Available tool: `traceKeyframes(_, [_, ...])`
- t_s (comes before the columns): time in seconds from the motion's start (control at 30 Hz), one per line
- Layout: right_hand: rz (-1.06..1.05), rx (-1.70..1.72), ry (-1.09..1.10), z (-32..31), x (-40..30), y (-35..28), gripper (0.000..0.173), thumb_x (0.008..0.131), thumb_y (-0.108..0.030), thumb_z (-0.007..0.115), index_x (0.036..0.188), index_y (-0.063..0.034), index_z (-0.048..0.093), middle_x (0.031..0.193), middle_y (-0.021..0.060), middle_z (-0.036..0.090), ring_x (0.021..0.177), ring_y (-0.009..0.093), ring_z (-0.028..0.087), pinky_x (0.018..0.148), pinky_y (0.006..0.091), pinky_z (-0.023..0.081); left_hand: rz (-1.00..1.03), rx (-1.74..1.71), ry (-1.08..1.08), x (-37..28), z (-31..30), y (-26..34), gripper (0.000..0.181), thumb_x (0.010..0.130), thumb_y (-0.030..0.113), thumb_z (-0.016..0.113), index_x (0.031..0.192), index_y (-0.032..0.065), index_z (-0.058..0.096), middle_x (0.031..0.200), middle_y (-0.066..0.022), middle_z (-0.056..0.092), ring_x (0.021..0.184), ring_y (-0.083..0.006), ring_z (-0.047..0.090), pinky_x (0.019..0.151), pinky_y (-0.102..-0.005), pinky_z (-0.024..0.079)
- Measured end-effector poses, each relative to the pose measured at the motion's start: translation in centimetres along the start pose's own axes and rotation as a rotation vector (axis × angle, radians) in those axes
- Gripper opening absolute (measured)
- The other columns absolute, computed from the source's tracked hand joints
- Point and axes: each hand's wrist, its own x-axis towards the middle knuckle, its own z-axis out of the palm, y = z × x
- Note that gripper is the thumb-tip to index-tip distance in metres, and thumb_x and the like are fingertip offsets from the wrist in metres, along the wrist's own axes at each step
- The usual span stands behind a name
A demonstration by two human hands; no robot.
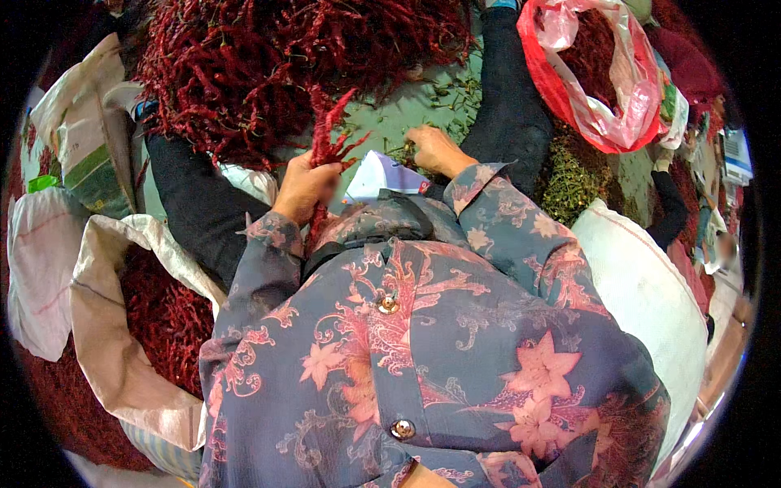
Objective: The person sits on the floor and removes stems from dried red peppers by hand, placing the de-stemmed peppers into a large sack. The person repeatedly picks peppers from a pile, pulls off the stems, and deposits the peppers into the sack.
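A bunch of long dried-looking red chillies [325,137] stands up out of my left hand [308,186], which is closed around it. Its lower ends show below the fist. To the right, my right hand [440,151] hovers at or just above the floor by loose green chilli stems [454,100]. Its fingers are curled; whether a stem is pinched between the tips is too small to tell. Between the two hands lies a white and purple printed packet or paper [381,175]. A large heap of red chillies [262,67] covers the floor in front of me.
On my left, an open woven sack [97,341] holds red chillies. An open red and white plastic bag [543,91] stands at the right, above a pile of greenish stems [570,180]. A white sack [640,305] bulges beside me. Another person's dark sleeve [668,207] shows at far right.
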Motion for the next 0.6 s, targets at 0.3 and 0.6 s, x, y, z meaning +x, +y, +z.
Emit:
traceKeyframes(0.3, [-0.486,0.438,0.195,-6.0,1.3,-8.3,0.027,0.062,0.007,0.046,0.085,-0.0022,0.055,0.089,0.0112,0.057,0.084,0.028,0.055,0.074,0.0317,0.044,-0.128,-0.133,-0.165,-0.6,-0.6,0.5,0.008,0.078,0.009,0.054,0.084,0.0046,0.051,0.059,-0.0018,0.049,0.041,-0.0066,0.038,0.036,-0.0197,0.028])
traceKeyframes(0.6, [-0.504,0.413,0.202,-5.7,0.9,-9.4,0.025,0.063,-0.002,0.059,0.087,-0.0051,0.055,0.091,0.0091,0.055,0.083,0.028,0.054,0.071,0.0334,0.045,-0.178,-0.095,-0.255,-1.3,-0.7,1.1,0.009,0.077,0.011,0.054,0.083,0.0051,0.054,0.057,0.0011,0.045,0.040,-0.0055,0.034,0.036,-0.0204,0.026])
